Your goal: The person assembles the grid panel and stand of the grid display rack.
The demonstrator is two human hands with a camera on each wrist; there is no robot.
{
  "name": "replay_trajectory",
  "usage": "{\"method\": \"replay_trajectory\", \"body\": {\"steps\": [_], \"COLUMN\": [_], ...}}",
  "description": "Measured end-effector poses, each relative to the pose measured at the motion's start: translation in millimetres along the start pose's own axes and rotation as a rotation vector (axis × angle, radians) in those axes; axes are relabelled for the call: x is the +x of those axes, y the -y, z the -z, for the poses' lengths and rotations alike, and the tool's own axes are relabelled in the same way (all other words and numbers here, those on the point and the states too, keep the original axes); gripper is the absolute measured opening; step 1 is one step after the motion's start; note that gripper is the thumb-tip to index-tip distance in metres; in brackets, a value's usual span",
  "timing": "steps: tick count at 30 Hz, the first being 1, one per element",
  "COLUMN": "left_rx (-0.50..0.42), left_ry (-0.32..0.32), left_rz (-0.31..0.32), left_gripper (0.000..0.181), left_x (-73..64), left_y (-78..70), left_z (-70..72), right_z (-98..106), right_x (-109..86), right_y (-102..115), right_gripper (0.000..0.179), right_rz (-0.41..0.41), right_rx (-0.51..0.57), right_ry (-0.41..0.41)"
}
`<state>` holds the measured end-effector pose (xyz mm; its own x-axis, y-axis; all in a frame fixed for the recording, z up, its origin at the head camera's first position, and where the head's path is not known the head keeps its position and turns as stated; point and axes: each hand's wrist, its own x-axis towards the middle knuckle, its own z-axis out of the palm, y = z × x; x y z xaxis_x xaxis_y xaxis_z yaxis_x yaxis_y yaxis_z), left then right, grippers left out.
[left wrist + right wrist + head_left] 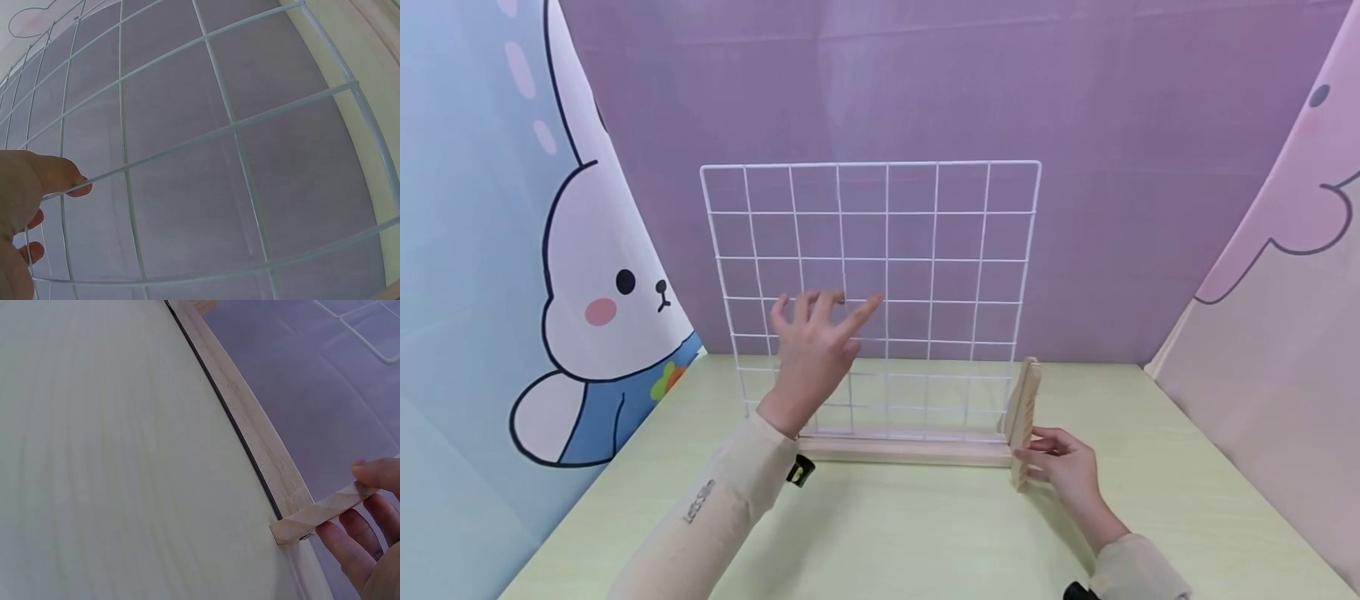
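A white wire grid panel [887,259] stands upright, its lower edge along a pale wooden bar [910,452]. My left hand [816,350] holds the grid left of its middle. In the left wrist view, a wire [181,147] runs across a fingertip, and other fingertips show among the wires. A notched wooden side piece [1025,404] meets the bar's right end. My right hand [1071,471] grips this piece, thumb on one face and fingers on the other, as the right wrist view shows. The bar's left end is hidden behind my left forearm.
Everything stands on a pale green wood-grain table [910,533]. A purple cloth [1135,167] hangs behind it. Printed cartoon cloths line the left [490,333] and right [1285,350] sides. A dark strip [244,440] runs along the bar's lower edge.
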<state>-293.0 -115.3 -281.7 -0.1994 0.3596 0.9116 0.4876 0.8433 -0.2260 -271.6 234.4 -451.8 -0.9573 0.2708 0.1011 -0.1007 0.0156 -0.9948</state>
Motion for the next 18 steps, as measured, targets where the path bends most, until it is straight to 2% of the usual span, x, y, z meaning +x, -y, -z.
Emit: {"method": "replay_trajectory", "body": {"steps": [10,18], "left_rx": [0.025,0.045], "left_ry": [-0.060,-0.077], "left_rz": [-0.016,-0.013], "left_gripper": [0.064,0.064], "left_x": [6.3,12.3], "left_y": [0.3,-2.7], "left_z": [-3.9,-7.6], "right_z": [-12,-16], "right_x": [-1.6,-1.3], "right_y": [-2,-1], "right_gripper": [0.034,0.035], "right_rz": [0.012,-0.003], "right_rx": [-0.003,0.001], "right_ry": [-0.005,-0.009]}}
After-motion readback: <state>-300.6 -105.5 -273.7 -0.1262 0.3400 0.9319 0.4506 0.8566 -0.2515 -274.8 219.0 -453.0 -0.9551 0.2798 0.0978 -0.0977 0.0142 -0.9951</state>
